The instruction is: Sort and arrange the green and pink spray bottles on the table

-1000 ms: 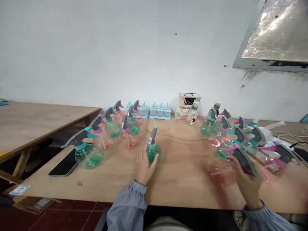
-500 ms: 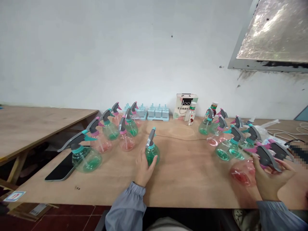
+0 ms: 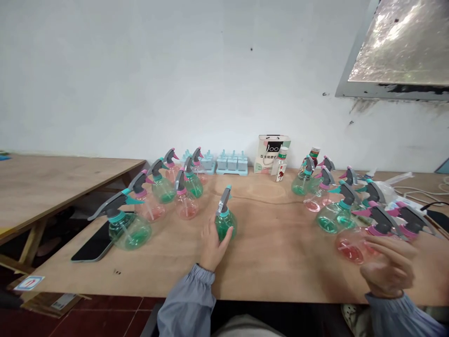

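Observation:
My left hand [image 3: 214, 242] is wrapped round the left side of a green spray bottle [image 3: 224, 223] standing in the middle of the table, thumb in front, nozzle pointing away. On the right, my right hand [image 3: 390, 267] is blurred by motion, with fingers partly stretched out and nothing seen in them. It hovers in front of a pink spray bottle [image 3: 351, 245] with a grey and pink head and covers part of its body. Beside that bottle stands another pink-collared sprayer [image 3: 414, 217], its lower part hidden. A green spray bottle [image 3: 331, 217] is just behind them.
On the left stand several green and pink spray bottles [image 3: 129, 231] and a phone [image 3: 93, 245]. At the back are light-blue ice-pop moulds [image 3: 232, 164], a paper box [image 3: 264, 157] and a small labelled bottle [image 3: 280, 168]. White cables [image 3: 423, 189] lie far right.
My right hand has let go of the pink spray bottle's head and moved down towards me. The left hand keeps its hold on the green bottle. The view has shifted slightly.

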Tool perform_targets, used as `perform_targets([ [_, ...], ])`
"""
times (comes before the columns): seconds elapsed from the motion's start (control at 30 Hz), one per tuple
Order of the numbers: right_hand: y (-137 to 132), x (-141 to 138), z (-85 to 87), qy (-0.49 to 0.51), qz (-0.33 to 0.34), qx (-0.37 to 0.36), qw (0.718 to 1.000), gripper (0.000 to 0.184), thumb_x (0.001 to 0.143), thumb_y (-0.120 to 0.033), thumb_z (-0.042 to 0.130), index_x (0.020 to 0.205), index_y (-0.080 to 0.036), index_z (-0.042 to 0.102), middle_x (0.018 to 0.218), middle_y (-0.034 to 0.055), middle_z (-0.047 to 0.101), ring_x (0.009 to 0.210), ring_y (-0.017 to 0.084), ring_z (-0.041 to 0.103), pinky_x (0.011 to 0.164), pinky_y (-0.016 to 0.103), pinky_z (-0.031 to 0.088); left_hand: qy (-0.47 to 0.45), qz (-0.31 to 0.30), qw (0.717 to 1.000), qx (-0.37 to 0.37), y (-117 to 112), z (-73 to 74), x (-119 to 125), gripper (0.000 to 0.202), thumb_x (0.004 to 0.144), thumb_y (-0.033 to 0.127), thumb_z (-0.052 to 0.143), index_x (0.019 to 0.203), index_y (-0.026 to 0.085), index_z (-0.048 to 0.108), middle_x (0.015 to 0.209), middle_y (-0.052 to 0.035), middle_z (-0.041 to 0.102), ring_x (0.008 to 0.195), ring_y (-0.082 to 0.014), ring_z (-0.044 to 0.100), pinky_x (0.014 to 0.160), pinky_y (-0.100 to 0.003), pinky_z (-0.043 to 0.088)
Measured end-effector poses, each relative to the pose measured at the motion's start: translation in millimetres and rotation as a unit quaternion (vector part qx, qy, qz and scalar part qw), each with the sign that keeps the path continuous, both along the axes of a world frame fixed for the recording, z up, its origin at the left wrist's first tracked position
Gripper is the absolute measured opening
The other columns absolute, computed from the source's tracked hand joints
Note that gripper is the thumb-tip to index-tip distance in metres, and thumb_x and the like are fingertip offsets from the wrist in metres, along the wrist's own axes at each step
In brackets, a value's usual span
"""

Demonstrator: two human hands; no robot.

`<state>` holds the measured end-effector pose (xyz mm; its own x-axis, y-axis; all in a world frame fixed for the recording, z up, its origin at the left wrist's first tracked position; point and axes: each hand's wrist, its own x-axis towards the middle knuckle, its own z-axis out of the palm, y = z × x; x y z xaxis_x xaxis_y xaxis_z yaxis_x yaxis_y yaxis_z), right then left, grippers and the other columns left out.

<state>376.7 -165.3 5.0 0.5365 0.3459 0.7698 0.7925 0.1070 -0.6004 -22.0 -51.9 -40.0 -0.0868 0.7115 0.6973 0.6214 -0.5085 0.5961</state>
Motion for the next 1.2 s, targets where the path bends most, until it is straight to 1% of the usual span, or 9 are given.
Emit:
perform_targets([
  [0.1, 17, -45, -6.6, -0.145, 0.203, 0.057, 0.967, 0.035, 0.099, -0.054, 0.046, 0.103, -0.028, 0.069, 0.090, 0.0092, 0.071, 0.087, 0.027, 0.070, 0.081, 0.049, 0.058, 0.008, -0.024, 0.999, -0.023, -2, -0.5, 1, 0.064, 0.095, 0.048, 0.056, 0.148, 0.018, 0.038, 0.138, -0.0204, 0.058, 0.131, -0.0348, 0.057, 0.108, -0.056, 0.046],
  [0.17, 40, -87, -4.9, -0.177, 0.305, 0.040, 0.935, 0.042, 0.093, -0.057, 0.053, 0.120, -0.026, 0.064, 0.101, 0.0108, 0.071, 0.092, 0.029, 0.070, 0.080, 0.050, 0.058, 0.024, -0.047, 0.997, -0.048, -4, -2.5, 2, 0.065, 0.097, 0.048, 0.053, 0.151, 0.018, 0.034, 0.144, -0.0207, 0.055, 0.136, -0.0347, 0.053, 0.110, -0.056, 0.044],
  [0.37, 112, -214, 8.1, -0.003, 0.425, -0.120, 0.897, 0.090, 0.080, -0.059, 0.074, 0.152, -0.024, 0.033, 0.154, 0.0166, 0.045, 0.145, 0.033, 0.042, 0.117, 0.056, 0.039, 0.073, -0.072, 0.992, -0.075, -6, -10.1, 6, 0.068, 0.098, 0.049, 0.050, 0.155, 0.017, 0.029, 0.154, -0.0227, 0.045, 0.145, -0.0343, 0.045, 0.113, -0.056, 0.041],
  [0.5, 136, -257, 8.9, 0.067, 0.464, -0.112, 0.876, 0.080, 0.083, -0.055, 0.069, 0.150, -0.023, 0.039, 0.150, 0.0168, 0.050, 0.143, 0.033, 0.045, 0.119, 0.054, 0.037, 0.093, -0.103, 0.989, -0.053, -8, -11.1, 7, 0.086, 0.090, 0.054, 0.062, 0.158, 0.017, 0.023, 0.156, -0.0248, 0.041, 0.148, -0.0361, 0.040, 0.114, -0.057, 0.040],
  [0.7, 153, -261, 8.1, 0.178, 0.481, -0.073, 0.855, 0.058, 0.086, -0.054, 0.059, 0.137, -0.026, 0.057, 0.129, 0.0100, 0.068, 0.128, 0.028, 0.059, 0.112, 0.048, 0.045, -0.001, -0.112, 0.994, 0.007, -13, 11.9, -5, 0.074, 0.096, 0.050, 0.056, 0.157, 0.023, 0.024, 0.157, -0.0205, 0.038, 0.149, -0.0319, 0.038, 0.118, -0.053, 0.037],
  [0.83, 161, -243, 12.8, 0.255, 0.532, -0.080, 0.804, 0.050, 0.082, -0.060, 0.059, 0.117, -0.026, 0.071, 0.107, 0.0071, 0.077, 0.113, 0.029, 0.068, 0.105, 0.048, 0.049, -0.105, 0.021, 0.990, 0.091, 12, 54.3, -46, 0.052, 0.097, 0.043, 0.056, 0.143, 0.022, 0.043, 0.144, -0.0166, 0.050, 0.140, -0.0282, 0.046, 0.118, -0.049, 0.038],
  [0.97, 161, -233, 20.0, 0.274, 0.551, -0.070, 0.785, 0.048, 0.078, -0.063, 0.065, 0.109, -0.027, 0.073, 0.097, 0.0058, 0.078, 0.105, 0.028, 0.071, 0.101, 0.047, 0.053, -0.129, 0.163, 0.973, 0.099, 57, 86.8, -98, 0.063, 0.089, 0.047, 0.064, 0.140, 0.017, 0.043, 0.143, -0.0183, 0.048, 0.142, -0.0315, 0.042, 0.122, -0.053, 0.030],
  [1.07, 156, -232, 23.2, 0.235, 0.534, -0.056, 0.810, 0.046, 0.074, -0.062, 0.073, 0.105, -0.029, 0.072, 0.103, 0.0051, 0.078, 0.107, 0.026, 0.070, 0.105, 0.046, 0.051, -0.123, 0.185, 0.974, 0.043, 87, 85.4, -114, 0.087, 0.077, 0.049, 0.075, 0.146, 0.014, 0.035, 0.151, -0.0234, 0.042, 0.147, -0.0370, 0.036, 0.122, -0.057, 0.029],
  [1.2, 150, -233, 21.0, 0.197, 0.520, -0.049, 0.830, 0.042, 0.074, -0.063, 0.074, 0.097, -0.028, 0.071, 0.107, 0.0051, 0.076, 0.106, 0.025, 0.069, 0.108, 0.047, 0.049, -0.106, 0.131, 0.986, 0.011, 106, 60.5, -106, 0.096, 0.075, 0.050, 0.077, 0.149, 0.013, 0.029, 0.149, -0.0257, 0.045, 0.141, -0.0369, 0.045, 0.117, -0.056, 0.037],
])
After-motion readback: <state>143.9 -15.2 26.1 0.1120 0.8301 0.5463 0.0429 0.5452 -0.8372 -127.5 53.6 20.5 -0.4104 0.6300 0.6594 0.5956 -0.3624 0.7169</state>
